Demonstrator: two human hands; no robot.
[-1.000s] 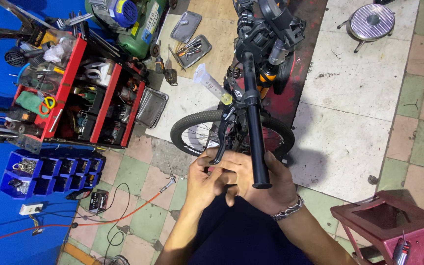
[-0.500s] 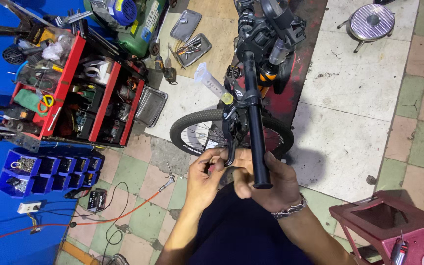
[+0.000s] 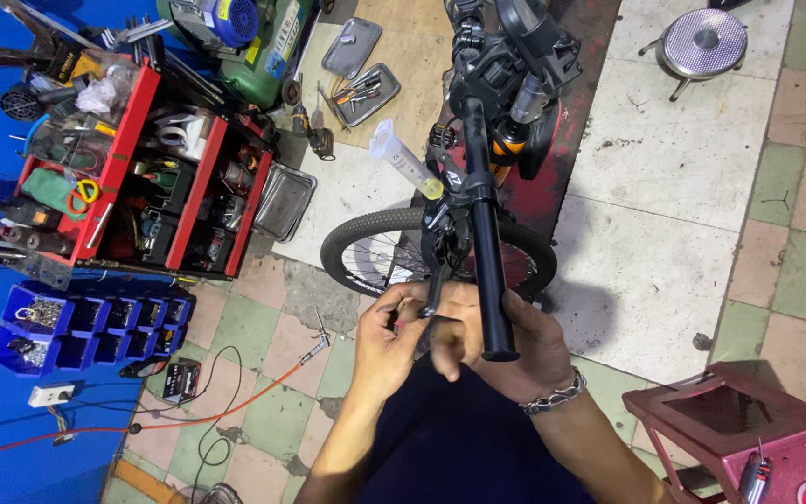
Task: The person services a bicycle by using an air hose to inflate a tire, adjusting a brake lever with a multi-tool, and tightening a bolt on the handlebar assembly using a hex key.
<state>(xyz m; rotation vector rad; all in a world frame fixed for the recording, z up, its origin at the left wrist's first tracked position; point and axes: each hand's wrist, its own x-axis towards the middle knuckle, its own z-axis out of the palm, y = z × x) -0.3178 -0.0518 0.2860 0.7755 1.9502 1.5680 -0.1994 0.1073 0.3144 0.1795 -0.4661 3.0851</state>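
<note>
Near the middle of the frame, both hands crowd the end of the brake lever point(image 3: 433, 280) beside the black handlebar grip point(image 3: 489, 280): the left hand point(image 3: 386, 343) pinches a small dark piece at the lever's tip, though I can't tell what it is, while the right hand point(image 3: 506, 345) is cupped beneath the grip's end, fingers curled but clamped on nothing I can make out. Just above, a clear syringe point(image 3: 405, 161) stands tilted off the lever body. To my eye, a jolt to the bar could knock it loose and spill its fluid onto the front wheel point(image 3: 366, 245) below.
</note>
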